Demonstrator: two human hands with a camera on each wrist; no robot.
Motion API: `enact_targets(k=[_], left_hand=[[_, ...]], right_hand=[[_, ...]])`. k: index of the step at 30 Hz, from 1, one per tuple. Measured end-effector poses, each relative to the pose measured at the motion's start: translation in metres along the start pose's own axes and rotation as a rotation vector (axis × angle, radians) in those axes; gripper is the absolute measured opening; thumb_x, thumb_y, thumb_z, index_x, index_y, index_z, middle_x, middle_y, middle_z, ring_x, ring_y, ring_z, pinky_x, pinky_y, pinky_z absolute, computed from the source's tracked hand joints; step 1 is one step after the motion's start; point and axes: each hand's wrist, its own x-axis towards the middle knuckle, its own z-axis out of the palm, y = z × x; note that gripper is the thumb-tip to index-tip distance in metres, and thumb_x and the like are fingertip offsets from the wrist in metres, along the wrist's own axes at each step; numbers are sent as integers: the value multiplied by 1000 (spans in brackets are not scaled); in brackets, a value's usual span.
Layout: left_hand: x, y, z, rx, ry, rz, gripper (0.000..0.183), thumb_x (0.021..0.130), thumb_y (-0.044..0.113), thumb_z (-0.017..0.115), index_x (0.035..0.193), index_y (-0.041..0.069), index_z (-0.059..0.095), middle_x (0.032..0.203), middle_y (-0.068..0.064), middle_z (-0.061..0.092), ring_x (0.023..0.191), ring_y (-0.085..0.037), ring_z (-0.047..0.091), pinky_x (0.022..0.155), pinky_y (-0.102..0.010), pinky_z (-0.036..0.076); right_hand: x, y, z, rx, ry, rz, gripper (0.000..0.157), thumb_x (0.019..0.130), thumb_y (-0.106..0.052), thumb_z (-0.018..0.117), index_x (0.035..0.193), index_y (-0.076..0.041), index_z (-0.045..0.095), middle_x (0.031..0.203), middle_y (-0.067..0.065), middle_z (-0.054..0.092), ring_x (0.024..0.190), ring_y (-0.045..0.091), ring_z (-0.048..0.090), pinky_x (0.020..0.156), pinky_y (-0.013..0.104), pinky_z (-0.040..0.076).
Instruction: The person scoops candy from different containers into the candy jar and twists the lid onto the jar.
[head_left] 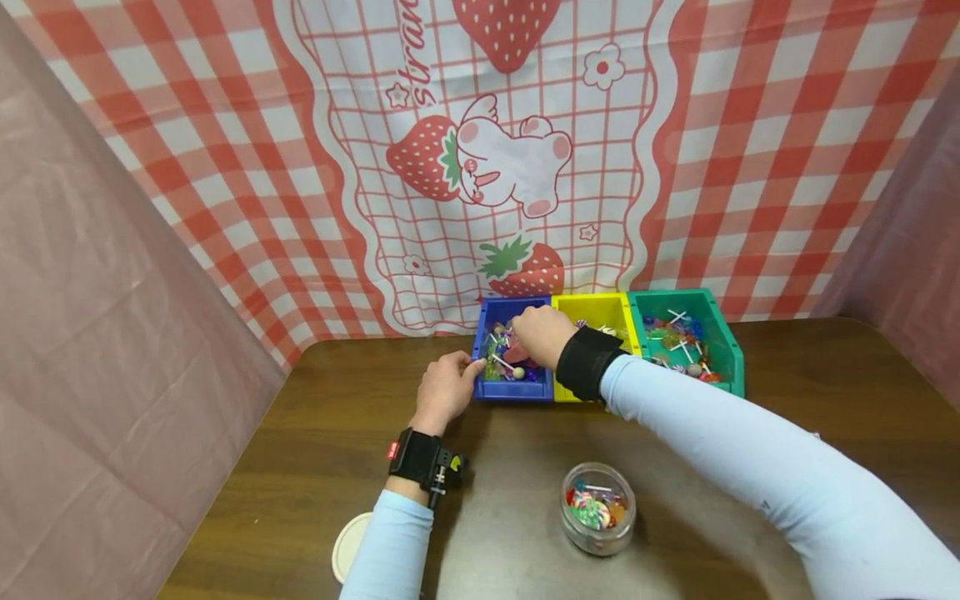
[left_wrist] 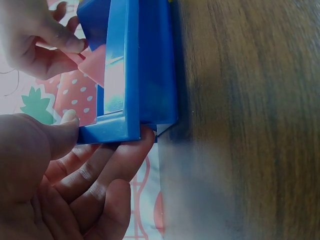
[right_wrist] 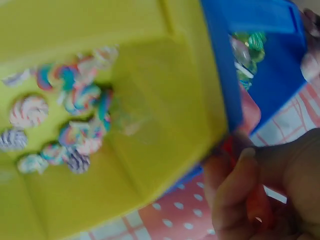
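Curled fingers of the left hand are gripping the left side of the open blue plastic bin near its front, the thumb lying over the rim and the others bracing beneath. Inside the blue bin, the right hand is pinching a pink scoop-like tool among mixed wrapped candies and white-stemmed lollipops; whether the tool is carrying any cannot be told.

Just right of the blue bin, a yellow plastic bin is holding striped candies; farther right of it, a green plastic bin is holding more sweets. Nearer the person than the blue bin and to its right, a round clear jar is standing uncovered. Nearer and left of the blue bin, a flat cream disc, perhaps a lid, is lying partly hidden by the left sleeve.

The work is seemingly running partway: colourful candies are already sitting in the jar, plenty are remaining in the bins, and nothing is covering the jar yet.
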Motion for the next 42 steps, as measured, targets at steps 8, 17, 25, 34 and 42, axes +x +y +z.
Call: enact_targets(k=[8, 17, 25, 34, 42], left_hand=[[0, -1, -1, 4, 8, 26, 29, 98, 41, 62, 97, 14, 72, 83, -2, 66, 76, -23, 61, 68, -42, 46], [0, -1, 0, 5, -6, 22, 27, 98, 42, 61, 96, 17, 71, 79, 0, 63, 74, -23, 58, 65, -40, 44], [0, -1, 0, -7, -5, 22, 28, 98, 43, 61, 96, 16, 70, 77, 0, 62, 72, -24, 56, 65, -39, 42], [0, -1, -1, -13, -12, 7, 29, 98, 43, 61, 95, 16, 70, 78, 0, 62, 72, -23, 56, 65, -37, 41], [0, -1, -1, -23, -13, 6, 28, 99, 42, 61, 96, 16, 71, 78, 0, 62, 72, -22, 56, 65, -37, 42]], right_hand=[[-3, 6, 16, -29, 100, -37, 10, 92, 2, 63, 100, 3, 70, 90, 19, 67, 81, 35, 65, 72, 45, 55], [-4, 14, 35, 50, 152, -29, 22, 90, -2, 72, 112, -2, 70, 102, 15, 67, 93, 32, 62, 85, 43, 53], [-6, 16, 43, 156, 263, 91, 29, 76, 4, 78, 104, -1, 71, 96, 16, 68, 91, 35, 52, 79, 48, 45], [-9, 20, 44, 302, 315, 142, 7, 86, -1, 71, 93, 0, 72, 89, 14, 61, 88, 34, 52, 87, 45, 36], [-17, 26, 40, 459, 272, 236, 5, 89, -2, 68, 91, -3, 72, 92, 13, 60, 91, 33, 50, 87, 44, 35]])
